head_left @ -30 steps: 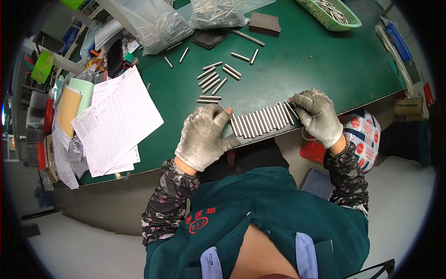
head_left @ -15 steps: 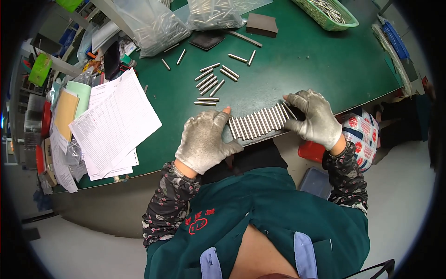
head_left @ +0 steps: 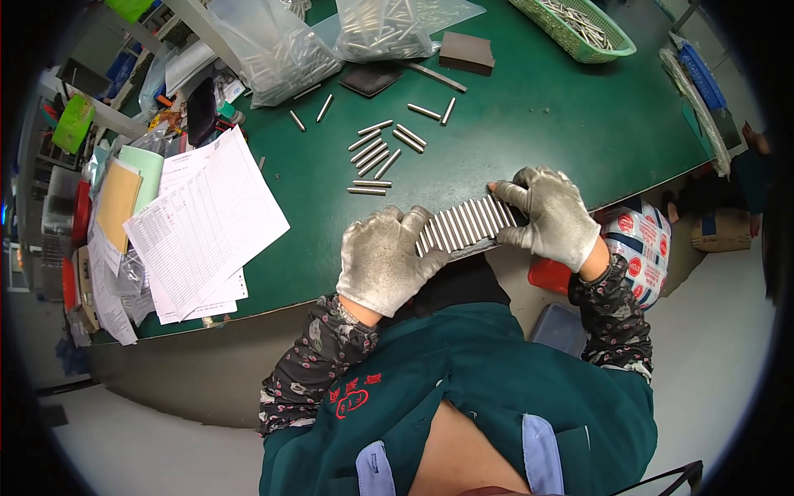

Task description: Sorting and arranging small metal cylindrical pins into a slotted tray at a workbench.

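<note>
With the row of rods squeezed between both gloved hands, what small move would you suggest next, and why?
Probably press the left gloved hand and right gloved hand gently closer to square up the row of short grey metal rods. The rods lie side by side at the green table's near edge, slightly fanned, with more loose rods scattered beyond them.

- Row of rods (head_left: pixel 467 225): bare metal, smooth, dull sheen.
- Gloves on left hand (head_left: pixel 382 258) and right hand (head_left: pixel 552 217): grey coated cloth, matt, scuffed.
- Worktop (head_left: pixel 538 116): matt green.
- Sheets (head_left: pixel 207 219): white paper.
</note>
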{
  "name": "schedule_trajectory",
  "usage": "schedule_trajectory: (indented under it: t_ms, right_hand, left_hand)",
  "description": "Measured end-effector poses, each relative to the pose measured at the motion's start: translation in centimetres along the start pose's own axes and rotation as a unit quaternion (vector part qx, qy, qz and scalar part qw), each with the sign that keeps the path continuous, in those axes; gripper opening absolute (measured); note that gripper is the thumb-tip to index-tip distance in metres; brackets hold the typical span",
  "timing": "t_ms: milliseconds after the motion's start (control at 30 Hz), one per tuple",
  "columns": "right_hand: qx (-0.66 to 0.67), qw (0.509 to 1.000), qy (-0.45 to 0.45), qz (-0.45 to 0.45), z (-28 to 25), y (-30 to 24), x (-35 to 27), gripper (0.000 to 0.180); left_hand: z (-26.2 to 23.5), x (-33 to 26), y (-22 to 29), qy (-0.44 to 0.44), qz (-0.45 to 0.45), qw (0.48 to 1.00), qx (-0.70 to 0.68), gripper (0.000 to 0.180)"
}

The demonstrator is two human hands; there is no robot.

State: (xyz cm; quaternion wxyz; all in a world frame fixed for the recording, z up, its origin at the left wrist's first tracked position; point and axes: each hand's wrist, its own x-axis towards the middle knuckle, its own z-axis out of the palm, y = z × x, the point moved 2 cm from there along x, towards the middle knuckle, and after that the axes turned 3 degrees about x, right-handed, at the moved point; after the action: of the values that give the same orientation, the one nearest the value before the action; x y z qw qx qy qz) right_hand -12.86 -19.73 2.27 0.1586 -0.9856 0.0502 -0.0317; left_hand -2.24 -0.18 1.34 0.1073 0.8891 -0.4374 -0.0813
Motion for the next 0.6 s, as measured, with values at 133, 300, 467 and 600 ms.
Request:
schedule_trajectory:
  t_ms: [133, 300, 467, 600]
  right_hand:
    - [0.002, 1.000, 0.011, -0.009, 0.1, 0.2, -0.1, 0.061]
    - [0.043, 0.998, 0.043, -0.024, 0.1, 0.8, -0.6, 0.062]
    - [0.050, 0.997, 0.051, -0.025, 0.3, 0.9, -0.6, 0.062]
    - [0.065, 0.996, 0.052, -0.027, 0.3, 1.1, -0.2, 0.058]
  left_hand:
    - [0.6, -0.2, -0.3, 0.043, 0.010, 0.999, -0.015, 0.057]
    - [0.2, -0.5, -0.1, 0.093, 0.020, 0.995, -0.013, 0.057]
    - [0.5, 0.0, 0.0, 0.106, 0.051, 0.993, -0.028, 0.052]
    - [0.7, 0.5, -0.3, 0.096, 0.053, 0.993, -0.045, 0.048]
